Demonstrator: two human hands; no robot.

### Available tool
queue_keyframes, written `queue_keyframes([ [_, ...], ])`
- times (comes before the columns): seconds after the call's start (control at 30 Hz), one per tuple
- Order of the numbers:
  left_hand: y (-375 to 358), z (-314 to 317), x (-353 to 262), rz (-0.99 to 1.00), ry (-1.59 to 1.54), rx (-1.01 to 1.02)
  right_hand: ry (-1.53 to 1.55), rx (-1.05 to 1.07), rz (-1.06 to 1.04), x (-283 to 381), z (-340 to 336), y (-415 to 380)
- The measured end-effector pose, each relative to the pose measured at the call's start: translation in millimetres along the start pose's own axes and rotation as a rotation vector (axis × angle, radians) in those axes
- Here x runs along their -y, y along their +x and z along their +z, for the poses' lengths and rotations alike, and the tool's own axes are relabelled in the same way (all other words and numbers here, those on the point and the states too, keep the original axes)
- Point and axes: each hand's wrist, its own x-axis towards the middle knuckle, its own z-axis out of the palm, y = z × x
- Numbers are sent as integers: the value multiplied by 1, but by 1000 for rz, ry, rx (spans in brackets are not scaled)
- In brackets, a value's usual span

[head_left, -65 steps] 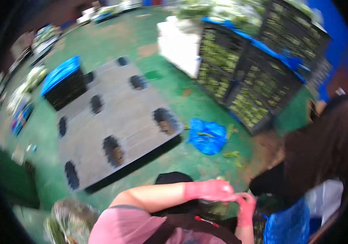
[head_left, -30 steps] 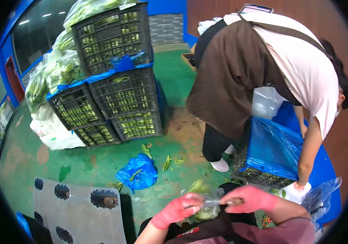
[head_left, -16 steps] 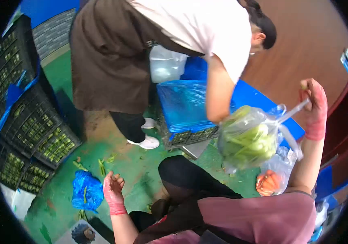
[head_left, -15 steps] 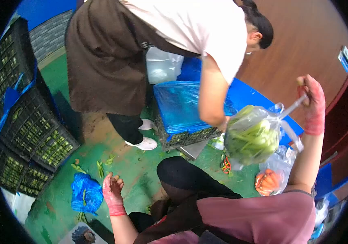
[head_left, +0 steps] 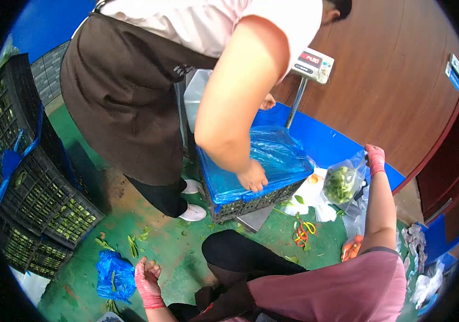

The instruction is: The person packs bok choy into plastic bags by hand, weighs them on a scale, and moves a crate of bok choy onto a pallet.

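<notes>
My right hand (head_left: 376,158), in a pink glove, is stretched out to the right and closed on the top of a clear plastic bag of green vegetables (head_left: 341,185). The bag hangs low over the floor beside the blue-covered crate. My left hand (head_left: 148,276), also gloved, is raised at the lower left with fingers loosely bent and nothing in it. Near it a crumpled blue plastic bag (head_left: 114,276) lies on the floor. A bag of carrots (head_left: 351,248) sits under my right forearm.
A co-worker in a brown apron (head_left: 116,102) bends over a crate (head_left: 256,198) covered with blue film (head_left: 272,161), on a scale with a display (head_left: 312,63). Black crates (head_left: 41,198) stand stacked at left. Red-and-yellow-handled scissors (head_left: 303,232) and loose leaves lie on the green floor.
My right hand has carried the bag of greens away from me and lower, towards the floor. The co-worker has shifted left, bringing the scale display into view. My left hand has barely moved.
</notes>
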Motion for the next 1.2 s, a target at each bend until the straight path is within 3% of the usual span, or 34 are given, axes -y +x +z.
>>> queue_keyframes([
  [0.2,3,-1,7,-11,1,-43,189,19,232,-39,45,24],
  [0.33,5,-3,10,-21,1,-61,330,-46,322,-27,65,21],
  [0.87,5,-9,12,-21,19,-84,441,-164,224,-92,73,39],
  [0.97,4,-8,9,-35,14,-102,326,-280,224,-120,78,65],
  [1.1,2,-2,6,-35,17,-102,430,-236,294,-109,69,49],
  [1.2,1,0,6,-25,25,-98,313,-239,318,-128,73,67],
])
